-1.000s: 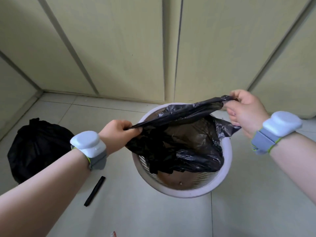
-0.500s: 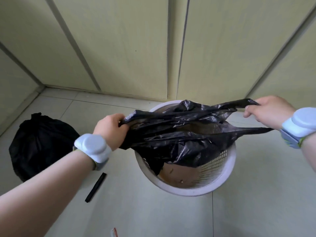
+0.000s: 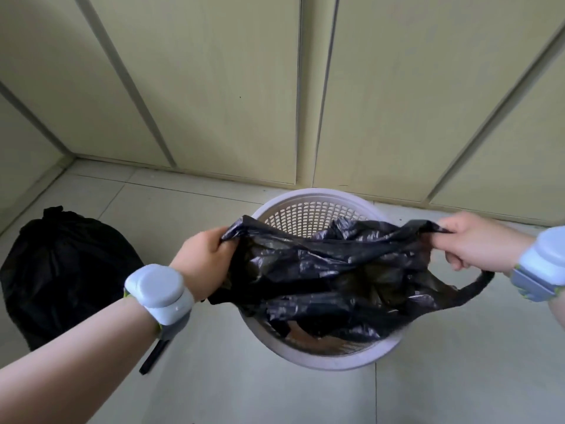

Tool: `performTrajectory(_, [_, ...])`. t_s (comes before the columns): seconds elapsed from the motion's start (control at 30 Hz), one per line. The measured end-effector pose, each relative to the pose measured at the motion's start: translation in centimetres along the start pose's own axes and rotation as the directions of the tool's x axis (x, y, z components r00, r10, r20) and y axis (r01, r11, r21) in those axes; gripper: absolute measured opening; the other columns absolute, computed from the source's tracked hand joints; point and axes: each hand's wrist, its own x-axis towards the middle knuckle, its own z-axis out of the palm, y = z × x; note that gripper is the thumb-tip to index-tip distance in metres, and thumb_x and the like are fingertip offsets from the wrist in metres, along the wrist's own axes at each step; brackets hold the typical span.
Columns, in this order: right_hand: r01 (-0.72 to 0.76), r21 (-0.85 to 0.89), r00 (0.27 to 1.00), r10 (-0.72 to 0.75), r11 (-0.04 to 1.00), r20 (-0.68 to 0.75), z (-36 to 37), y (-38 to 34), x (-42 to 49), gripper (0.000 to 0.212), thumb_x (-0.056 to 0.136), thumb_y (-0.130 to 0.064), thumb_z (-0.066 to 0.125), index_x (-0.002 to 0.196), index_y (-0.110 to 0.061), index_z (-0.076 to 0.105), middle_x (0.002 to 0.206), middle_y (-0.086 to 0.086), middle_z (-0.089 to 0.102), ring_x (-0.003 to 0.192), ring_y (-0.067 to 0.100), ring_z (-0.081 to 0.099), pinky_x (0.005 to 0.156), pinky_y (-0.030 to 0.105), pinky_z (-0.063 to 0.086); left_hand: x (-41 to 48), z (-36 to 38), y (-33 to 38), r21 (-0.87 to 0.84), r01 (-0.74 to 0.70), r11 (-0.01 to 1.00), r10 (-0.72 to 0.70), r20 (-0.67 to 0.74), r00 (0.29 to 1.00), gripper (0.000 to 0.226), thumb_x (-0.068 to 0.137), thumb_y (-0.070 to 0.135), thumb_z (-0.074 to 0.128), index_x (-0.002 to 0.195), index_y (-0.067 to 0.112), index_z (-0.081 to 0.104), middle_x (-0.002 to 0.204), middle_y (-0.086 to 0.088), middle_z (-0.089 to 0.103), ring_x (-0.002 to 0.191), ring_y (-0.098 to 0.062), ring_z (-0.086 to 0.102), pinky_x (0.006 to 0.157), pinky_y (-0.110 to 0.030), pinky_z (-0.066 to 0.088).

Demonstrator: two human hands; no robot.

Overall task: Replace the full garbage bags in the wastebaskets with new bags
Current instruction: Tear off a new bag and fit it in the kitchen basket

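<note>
Stretching across the middle of the frame, a black garbage bag (image 3: 330, 270) hangs over the white wastebasket (image 3: 330, 361). The left hand (image 3: 203, 258) grips its left edge and the right hand (image 3: 477, 246) pinches its right edge. A tied full bag (image 3: 61, 270) sits on the floor (image 3: 275, 399) at middle left.

Left hand (image 3: 203, 260) and right hand (image 3: 477, 244) grip new black bag (image 3: 330, 273), stretched over white wastebasket (image 3: 318, 209); tied full bag (image 3: 61, 270) at left.

A slim black stick-like object (image 3: 154, 356) lies on the pale grey tiled floor (image 3: 244, 393), in front of tall beige-green panelled doors (image 3: 214, 87).
</note>
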Motion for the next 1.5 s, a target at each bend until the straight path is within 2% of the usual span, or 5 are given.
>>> performTrajectory(0.4, [0.063, 0.087, 0.996, -0.057, 0.994, -0.062, 0.9, 1.3, 2.9, 0.029, 0.09, -0.023, 0.056, 0.064, -0.011, 0.062, 0.067, 0.003, 0.07, 0.051, 0.023, 0.047, 0.055, 0.029, 0.038, 1.8, -1.0, -2.0, -0.247, 0.139, 0.959, -0.096, 0.178, 0.979, 0.007, 0.088, 0.012, 0.062, 0.091, 0.015, 0.067, 0.091, -0.014, 0.071, 0.081, -0.028, 0.068, 0.084, -0.042, 0.055])
performTrajectory(0.77, [-0.115, 0.594, 0.993, 0.098, 0.797, 0.06, 2.1, 1.1, 7.5, 0.038, 0.098, -0.025, 0.039, 0.071, -0.003, 0.052, 0.035, 0.001, 0.038, 0.023, 0.008, 0.018, 0.032, 0.011, 0.015, 5.7, 3.0, -1.5, -0.593, 0.562, 0.576, -0.436, 0.358, 0.825, 0.014, 0.089, 0.024, 0.053, 0.087, 0.012, 0.058, 0.073, -0.008, 0.063, 0.062, -0.024, 0.059, 0.071, -0.035, 0.05])
performTrajectory(1.03, [-0.378, 0.142, 0.926, 0.369, 0.915, 0.083, 6.6, 3.4, 7.0, 0.032, 0.09, -0.009, 0.053, 0.058, -0.008, 0.047, 0.059, 0.01, 0.047, 0.054, 0.02, 0.041, 0.05, 0.024, 0.036, 4.4, 6.5, -7.1, -0.313, 0.673, 0.671, -0.494, 0.488, 0.72, 0.014, 0.083, 0.023, 0.053, 0.079, 0.01, 0.058, 0.096, -0.017, 0.054, 0.088, -0.027, 0.047, 0.082, -0.042, 0.039])
performTrajectory(1.3, [0.073, 0.167, 0.969, -0.03, 0.983, -0.246, 4.4, 4.4, 5.4, 0.024, 0.092, -0.016, 0.055, 0.114, -0.016, 0.065, 0.108, 0.002, 0.064, 0.1, 0.019, 0.057, 0.086, 0.024, 0.036, 2.1, 3.6, -4.8, -0.574, 0.093, 0.814, -0.108, 0.007, 0.994, 0.024, 0.085, 0.003, 0.055, 0.091, 0.025, 0.061, 0.09, -0.002, 0.063, 0.085, -0.018, 0.057, 0.081, -0.027, 0.047])
performTrajectory(1.5, [0.523, -0.118, 0.787, -0.531, 0.844, -0.314, 4.1, 2.1, 2.2, 0.042, 0.082, -0.048, 0.044, 0.097, -0.019, 0.07, 0.095, -0.003, 0.063, 0.095, 0.02, 0.054, 0.089, 0.028, 0.034, 0.1, 2.6, 0.8, 0.111, -0.539, 0.835, 0.549, -0.103, 0.829, 0.033, 0.081, 0.037, 0.047, 0.101, 0.017, 0.064, 0.094, 0.005, 0.063, 0.088, -0.007, 0.05, 0.083, -0.019, 0.035])
